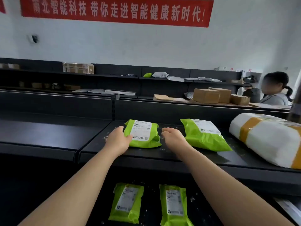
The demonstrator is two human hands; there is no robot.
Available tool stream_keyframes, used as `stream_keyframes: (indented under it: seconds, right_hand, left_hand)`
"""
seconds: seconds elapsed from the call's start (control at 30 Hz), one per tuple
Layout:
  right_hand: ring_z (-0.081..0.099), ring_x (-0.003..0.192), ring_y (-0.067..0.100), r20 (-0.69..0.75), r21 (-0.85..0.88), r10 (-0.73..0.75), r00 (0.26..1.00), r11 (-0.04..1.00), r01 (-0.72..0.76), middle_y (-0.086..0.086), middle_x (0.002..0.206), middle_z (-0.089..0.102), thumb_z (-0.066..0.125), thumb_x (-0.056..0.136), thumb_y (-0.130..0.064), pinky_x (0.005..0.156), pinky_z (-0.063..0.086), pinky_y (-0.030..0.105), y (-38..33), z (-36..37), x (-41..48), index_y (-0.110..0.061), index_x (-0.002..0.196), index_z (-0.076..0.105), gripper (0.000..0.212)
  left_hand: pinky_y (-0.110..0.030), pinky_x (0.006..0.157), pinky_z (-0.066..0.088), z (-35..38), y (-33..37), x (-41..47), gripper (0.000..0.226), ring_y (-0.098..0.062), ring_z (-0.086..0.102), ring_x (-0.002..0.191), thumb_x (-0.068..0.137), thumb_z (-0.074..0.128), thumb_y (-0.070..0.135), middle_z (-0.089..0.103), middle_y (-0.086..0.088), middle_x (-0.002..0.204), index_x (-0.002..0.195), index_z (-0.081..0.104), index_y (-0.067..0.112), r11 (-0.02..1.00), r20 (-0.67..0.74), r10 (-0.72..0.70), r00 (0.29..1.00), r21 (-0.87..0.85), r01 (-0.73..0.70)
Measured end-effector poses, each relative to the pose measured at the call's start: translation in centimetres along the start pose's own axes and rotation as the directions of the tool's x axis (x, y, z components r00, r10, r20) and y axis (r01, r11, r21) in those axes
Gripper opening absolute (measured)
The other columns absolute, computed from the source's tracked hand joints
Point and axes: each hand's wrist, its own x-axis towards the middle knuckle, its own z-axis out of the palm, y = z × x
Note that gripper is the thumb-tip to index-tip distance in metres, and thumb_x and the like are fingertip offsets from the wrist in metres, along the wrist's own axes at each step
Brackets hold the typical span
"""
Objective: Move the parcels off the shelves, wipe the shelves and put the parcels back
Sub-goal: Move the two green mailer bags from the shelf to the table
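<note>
1. I am at the top shelf (162, 154). My left hand (118, 141) holds the left edge of a green parcel (142, 133). The thumb lies on top and the fingers (120, 128) curl round its side.
2. My right hand (173, 137) is just beside the parcel's right edge. Its fingers are curled in and hold nothing that I can see.
3. This parcel lies flat on the top shelf, label up. A second green parcel (203, 134) lies to its right. A big white parcel (268, 141) with tan tape lies further right.
4. Two more green parcels (127, 203) lie on the lower shelf (151, 209).
5. White specks (104, 137) are on both shelves, so I think nothing is wiped yet. I see no cloth.
6. I think the job is near its start. All five parcels must come off, then both shelves need wiping, then the parcels go back.
</note>
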Motion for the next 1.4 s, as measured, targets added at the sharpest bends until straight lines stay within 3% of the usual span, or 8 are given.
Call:
stream_keyframes:
  seconds: [0.07, 0.13, 0.23, 0.53, 0.67, 0.93, 1.2, 1.4]
  right_hand:
    - [0.059, 0.107, 0.042, -0.009, -0.010, 0.002, 1.000, 1.000, -0.002, 0.026, 0.122, 0.058, 0.038, 0.093, -0.009, 0.085, 0.051, 0.050, -0.2, 0.5, 0.8, 0.009, 0.120, 0.053, 0.036]
    - [0.062, 0.094, 0.041, 0.008, 0.026, 0.033, 0.999, 0.999, -0.033, 0.030, 0.122, 0.055, 0.035, 0.091, -0.011, 0.079, 0.051, 0.047, -0.2, 1.2, 1.6, 0.013, 0.107, 0.055, 0.034]
    - [0.049, 0.078, 0.022, 0.040, 0.062, 0.058, 0.998, 0.996, -0.060, 0.033, 0.118, 0.055, 0.035, 0.090, -0.014, 0.070, 0.035, 0.033, 0.2, 1.8, 2.2, 0.016, 0.105, 0.050, 0.037]
    - [0.065, 0.083, 0.015, 0.103, 0.094, 0.112, 0.988, 0.988, -0.122, 0.004, 0.096, 0.068, 0.034, 0.100, -0.024, 0.049, 0.043, 0.016, -1.0, 1.8, 1.4, -0.021, 0.083, 0.058, 0.029]
    - [0.065, 0.087, 0.028, 0.033, -0.104, -0.005, 0.999, 0.994, 0.009, 0.017, 0.100, 0.068, 0.039, 0.097, -0.024, 0.066, 0.044, 0.033, -1.5, 0.8, 0.7, 0.001, 0.101, 0.061, 0.034]
    - [0.047, 0.121, 0.033, -0.200, -0.737, -0.283, 0.938, 0.674, 0.046, 0.013, 0.130, 0.051, 0.051, 0.091, -0.039, 0.099, 0.038, 0.041, 0.5, -5.7, 1.6, -0.017, 0.131, 0.050, 0.046]
    - [0.037, 0.128, 0.039, -0.308, -0.757, 0.030, 0.951, 0.598, -0.264, 0.017, 0.141, 0.036, 0.051, 0.078, -0.070, 0.101, 0.033, 0.048, 3.3, -9.5, 3.3, -0.031, 0.141, 0.033, 0.076]
    - [0.042, 0.121, 0.037, -0.306, -0.694, 0.078, 0.949, 0.664, -0.278, 0.016, 0.135, 0.037, 0.055, 0.080, -0.063, 0.098, 0.036, 0.046, 4.5, -9.8, 3.8, -0.038, 0.141, 0.028, 0.072]
  left_hand:
    - [-0.035, 0.094, 0.040, 0.3, 0.1, 1.0, 0.046, -0.026, 0.049, 0.121, 0.094, 0.055, 0.030, 0.048, -0.013, 0.139, 0.132, 0.046, 0.005, 0.998, 0.010, 0.012, 1.000, 0.059, -0.012]
    - [-0.031, 0.075, 0.040, 0.5, 0.4, 1.4, 0.030, -0.025, 0.056, 0.101, 0.092, 0.058, 0.032, 0.060, -0.012, 0.120, 0.108, 0.054, 0.007, 0.998, 0.035, 0.031, 0.999, 0.061, -0.034]
    - [-0.029, 0.084, 0.045, 1.2, 0.1, 1.8, 0.042, -0.023, 0.058, 0.108, 0.087, 0.064, 0.035, 0.062, -0.005, 0.122, 0.121, 0.056, 0.011, 0.998, 0.110, 0.063, 0.992, 0.001, -0.063]
    - [-0.044, 0.101, 0.037, 2.4, 0.1, 3.2, 0.111, -0.031, 0.039, 0.127, 0.058, 0.072, 0.071, 0.037, -0.009, 0.139, 0.142, 0.025, 0.018, 0.957, 0.112, -0.038, 0.993, 0.288, 0.004]
    - [-0.044, 0.101, 0.035, 2.9, -0.2, 3.8, 0.112, -0.032, 0.036, 0.129, 0.064, 0.071, 0.065, 0.033, -0.011, 0.142, 0.146, 0.014, 0.014, 0.954, 0.111, -0.034, 0.993, 0.300, -0.001]
    - [-0.043, 0.096, 0.039, 3.3, 0.1, 3.9, 0.105, -0.032, 0.040, 0.123, 0.064, 0.070, 0.059, 0.039, -0.013, 0.135, 0.143, 0.023, 0.008, 0.942, 0.023, -0.016, 1.000, 0.335, 0.008]
    - [-0.045, 0.106, 0.031, 4.5, 1.8, 4.0, 0.123, -0.035, 0.033, 0.131, 0.056, 0.054, 0.088, 0.031, -0.018, 0.145, 0.146, 0.017, 0.013, 0.899, 0.002, -0.038, 0.999, 0.437, 0.034]
    - [-0.044, 0.098, 0.036, 5.0, 2.6, 4.2, 0.105, -0.033, 0.037, 0.123, 0.066, 0.062, 0.073, 0.032, -0.016, 0.138, 0.146, 0.016, 0.024, 0.904, 0.046, -0.092, 0.995, 0.423, 0.064]
